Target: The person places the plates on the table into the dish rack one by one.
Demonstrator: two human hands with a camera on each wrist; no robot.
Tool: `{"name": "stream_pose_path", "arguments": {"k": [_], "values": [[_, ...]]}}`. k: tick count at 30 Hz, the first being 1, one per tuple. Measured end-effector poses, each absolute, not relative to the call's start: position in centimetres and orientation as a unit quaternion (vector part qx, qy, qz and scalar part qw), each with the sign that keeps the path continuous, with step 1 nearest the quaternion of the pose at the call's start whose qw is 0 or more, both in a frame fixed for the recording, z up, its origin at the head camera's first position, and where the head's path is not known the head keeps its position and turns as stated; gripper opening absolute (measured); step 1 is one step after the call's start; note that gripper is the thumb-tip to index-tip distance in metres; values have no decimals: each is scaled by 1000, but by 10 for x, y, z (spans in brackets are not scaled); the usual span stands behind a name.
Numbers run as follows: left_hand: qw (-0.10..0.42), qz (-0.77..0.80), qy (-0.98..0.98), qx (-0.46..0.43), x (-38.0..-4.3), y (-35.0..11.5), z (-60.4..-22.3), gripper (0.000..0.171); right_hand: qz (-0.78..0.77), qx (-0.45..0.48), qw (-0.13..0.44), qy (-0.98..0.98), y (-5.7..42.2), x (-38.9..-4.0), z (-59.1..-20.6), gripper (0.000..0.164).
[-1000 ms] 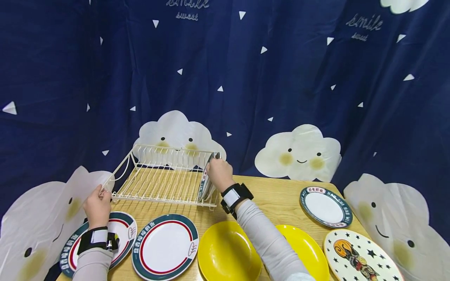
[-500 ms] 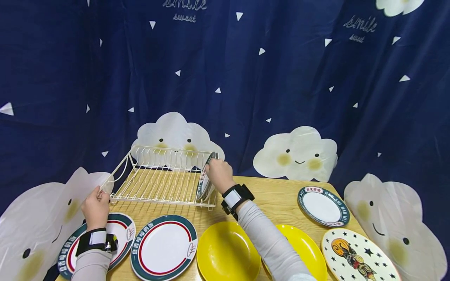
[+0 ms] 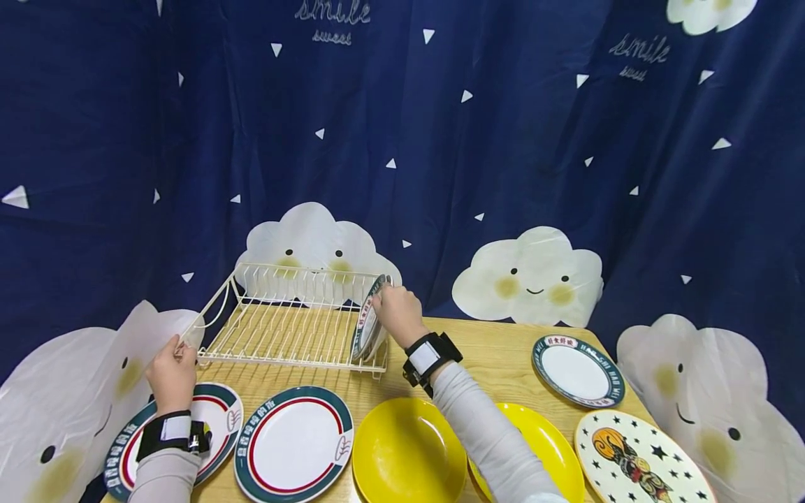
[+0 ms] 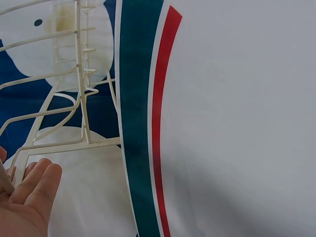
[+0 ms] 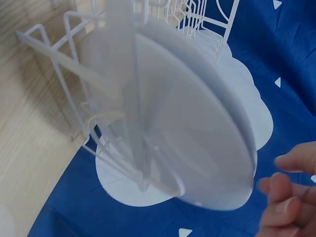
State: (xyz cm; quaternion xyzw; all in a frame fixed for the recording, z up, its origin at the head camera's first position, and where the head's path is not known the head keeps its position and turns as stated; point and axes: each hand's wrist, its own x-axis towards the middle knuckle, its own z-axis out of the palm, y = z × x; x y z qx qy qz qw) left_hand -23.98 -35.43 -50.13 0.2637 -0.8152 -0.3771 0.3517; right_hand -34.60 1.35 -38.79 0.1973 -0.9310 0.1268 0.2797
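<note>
Nearest, a yellow plate (image 3: 556, 454) is part-hidden by the right sleeve (image 3: 490, 426), a red-ringed plate (image 3: 218, 426) by the left wristband (image 3: 172, 431). The rack (image 3: 277, 360) is pinched at its corner by the left hand (image 3: 172, 377); rightward, tilted plates (image 3: 366, 332) are racked, the right hand (image 3: 401, 314) held loosely parted beside them, nothing grasped. Behind, a curtain (image 3: 402, 126) is hung.

In front of me hung a navy curtain (image 3: 377, 105), falling in loose folds and scattered with small white triangles (image 3: 467, 96) and, near the top, pale lettering (image 3: 333, 12) reading "smile" and "sweet". White clouds (image 3: 528, 276), several with black eyes and yellow cheeks, stood out behind and to both sides of my light wooden table (image 3: 484, 342). I saw a faint sheen on the folds at upper right.
</note>
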Motion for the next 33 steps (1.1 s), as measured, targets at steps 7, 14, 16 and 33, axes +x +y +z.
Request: {"name": "stream_pose_path", "arguments": {"k": [7, 14, 16, 33], "values": [[344, -382, -816, 266, -240, -352, -503, 45, 164, 207, 361, -895, 45, -357, -395, 28], [337, -389, -814, 269, -240, -353, -502, 46, 194, 176, 367, -892, 99, -370, -400, 28], [338, -392, -812, 270, -240, -353, -502, 46, 206, 161, 354, -898, 116, -372, -401, 28], [341, -387, -812, 274, -240, -352, -501, 46, 223, 15, 265, -938, 244, -368, -446, 31]]}}
